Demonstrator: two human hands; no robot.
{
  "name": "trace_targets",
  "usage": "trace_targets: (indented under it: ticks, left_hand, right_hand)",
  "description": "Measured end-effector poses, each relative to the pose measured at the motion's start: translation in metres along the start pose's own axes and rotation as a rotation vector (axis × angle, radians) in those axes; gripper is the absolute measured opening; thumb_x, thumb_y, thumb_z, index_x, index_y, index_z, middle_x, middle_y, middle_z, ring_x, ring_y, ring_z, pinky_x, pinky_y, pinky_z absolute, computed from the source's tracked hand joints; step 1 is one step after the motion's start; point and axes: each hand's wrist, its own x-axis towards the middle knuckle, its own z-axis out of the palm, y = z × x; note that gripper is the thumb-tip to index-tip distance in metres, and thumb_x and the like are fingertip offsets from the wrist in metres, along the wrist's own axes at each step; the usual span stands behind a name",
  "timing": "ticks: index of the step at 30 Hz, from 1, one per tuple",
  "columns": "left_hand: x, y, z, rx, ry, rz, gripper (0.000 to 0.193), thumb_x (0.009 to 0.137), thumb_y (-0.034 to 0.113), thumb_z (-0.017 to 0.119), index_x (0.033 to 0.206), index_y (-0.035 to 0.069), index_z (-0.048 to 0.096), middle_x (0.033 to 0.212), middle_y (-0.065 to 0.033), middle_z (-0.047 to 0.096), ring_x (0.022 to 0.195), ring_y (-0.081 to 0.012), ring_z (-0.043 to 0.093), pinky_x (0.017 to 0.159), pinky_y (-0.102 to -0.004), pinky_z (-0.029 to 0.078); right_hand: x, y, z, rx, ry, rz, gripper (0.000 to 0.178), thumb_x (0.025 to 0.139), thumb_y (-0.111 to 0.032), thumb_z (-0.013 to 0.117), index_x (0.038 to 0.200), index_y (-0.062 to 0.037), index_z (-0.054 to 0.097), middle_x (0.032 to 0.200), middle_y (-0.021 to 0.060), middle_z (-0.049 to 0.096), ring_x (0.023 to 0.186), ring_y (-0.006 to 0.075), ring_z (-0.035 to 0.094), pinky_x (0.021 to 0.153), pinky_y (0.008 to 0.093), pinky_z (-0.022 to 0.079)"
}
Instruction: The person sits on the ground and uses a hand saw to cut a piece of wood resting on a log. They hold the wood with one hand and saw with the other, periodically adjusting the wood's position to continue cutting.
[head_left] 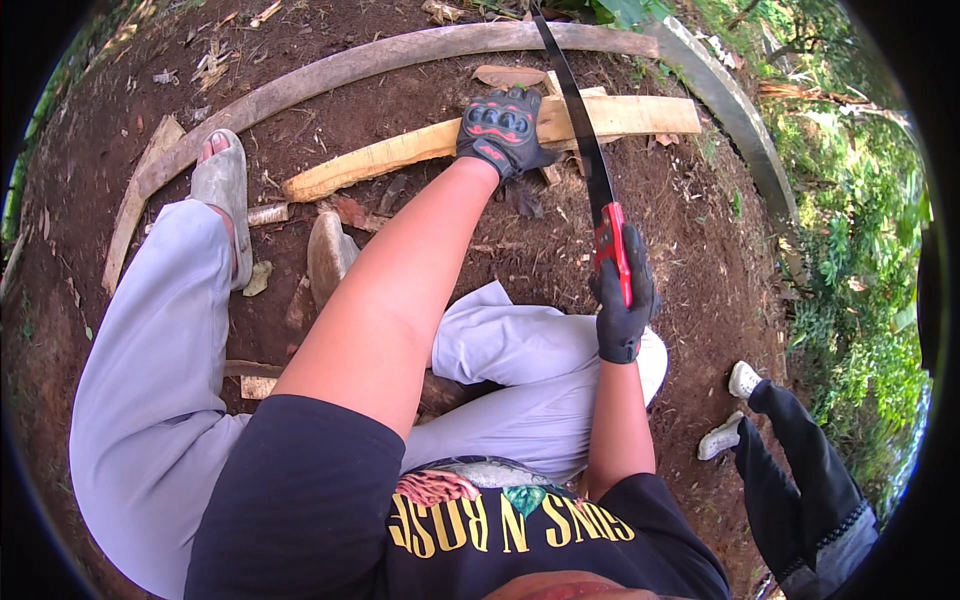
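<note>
A pale wooden plank [380, 155] lies across the dirt in front of me, resting on smaller wood pieces near its right part. My left hand [505, 128], in a black and red padded glove, presses down on the plank's middle with its fingers bent over the far edge. In a black glove, my right hand [625, 300] is wrapped round the red handle of a handsaw [580, 115]. The saw's long dark blade points away from me and crosses over the plank to the right of my left hand. Whether its teeth touch the wood cannot be made out.
A long weathered board [330, 75] curves across the ground beyond the plank, with a grey beam [725, 95] at its right. My sandalled foot [222, 180] is at the left. Another person's legs [790, 450] stand at the lower right, near green plants [860, 250].
</note>
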Motion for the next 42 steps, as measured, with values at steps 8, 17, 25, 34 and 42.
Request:
trace_targets:
  ticks: [8, 17, 25, 34, 42]
  left_hand:
    - [-0.003, -0.001, 0.01, 0.008, 0.047, 0.006, 0.095, 0.076, 0.067, 0.089, 0.147, 0.008, 0.064, 0.139, -0.02, 0.072, 0.124, -0.0376, 0.073, 0.107, -0.0505, 0.058]
    - [0.006, 0.014, 0.004, 0.052, 0.038, -0.053, 0.094, 0.073, 0.066, 0.091, 0.142, 0.008, 0.066, 0.13, -0.0213, 0.076, 0.121, -0.0369, 0.075, 0.103, -0.0511, 0.06]
    - [0.001, 0.023, 0.0, 0.108, 0.028, -0.036, 0.103, 0.076, 0.069, 0.089, 0.153, 0.007, 0.062, 0.147, -0.0247, 0.068, 0.136, -0.04, 0.067, 0.114, -0.05, 0.054]
    - [0.002, 0.016, 0.011, 0.143, 0.072, -0.002, 0.105, 0.077, 0.069, 0.088, 0.154, 0.004, 0.06, 0.149, -0.0257, 0.067, 0.137, -0.0403, 0.065, 0.116, -0.05, 0.052]
    - [0.0, 0.026, 0.014, 0.175, 0.072, -0.016, 0.119, 0.08, 0.07, 0.086, 0.164, -0.003, 0.045, 0.161, -0.0292, 0.055, 0.149, -0.0432, 0.055, 0.125, -0.0523, 0.044]
  right_hand:
    - [0.076, -0.009, 0.052, -0.131, -0.007, -0.342, 0.052, 0.102, -0.012, 0.07, 0.154, -0.0125, 0.067, 0.144, 0.0215, 0.074, 0.132, 0.0382, 0.073, 0.108, 0.0443, 0.057]
    - [0.094, -0.003, 0.059, -0.003, -0.144, -0.449, 0.06, 0.1, -0.011, 0.07, 0.159, -0.0115, 0.06, 0.147, 0.024, 0.07, 0.132, 0.0425, 0.07, 0.108, 0.0476, 0.058]
    - [0.093, -0.023, 0.019, 0.193, 0.104, -0.377, 0.054, 0.099, -0.008, 0.075, 0.153, -0.0066, 0.065, 0.145, 0.0217, 0.073, 0.134, 0.0358, 0.072, 0.111, 0.0436, 0.057]
    - [0.1, -0.023, 0.005, 0.209, 0.294, -0.276, 0.052, 0.1, -0.011, 0.075, 0.15, -0.0046, 0.067, 0.143, 0.023, 0.073, 0.13, 0.0355, 0.074, 0.109, 0.0443, 0.057]
    - [0.105, -0.024, -0.003, 0.274, 0.355, -0.355, 0.05, 0.1, -0.013, 0.073, 0.149, -0.004, 0.067, 0.144, 0.0228, 0.073, 0.13, 0.0371, 0.074, 0.108, 0.0446, 0.057]
